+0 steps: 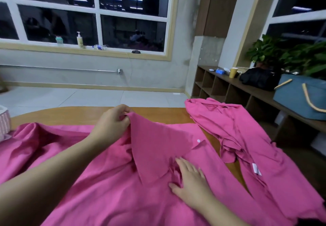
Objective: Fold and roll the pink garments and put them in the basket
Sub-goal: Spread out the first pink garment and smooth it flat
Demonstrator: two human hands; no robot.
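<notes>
We see a wooden table (158, 114) almost covered by a pink shirt (105, 181) spread flat across its near side, reaching from the left edge to the middle. A second pink garment (247, 134) lies crumpled along the table's right side, just beside the shirt, with a white label (256, 169) showing near its lower part. Beyond the table on the right, a blue basket (296, 99) with pale handles sits on a low wooden shelf (247, 92), well apart from both garments. At the far left edge we catch part of a pink and white basket (4, 121). Our left hand (112, 121) pinches the tip of the shirt's collar (155, 146) and lifts it off the cloth. Our right hand (191, 180) lies flat with straight fingers, pressing the shirt just below the collar. A small white button (198, 140) sits beside the collar.
</notes>
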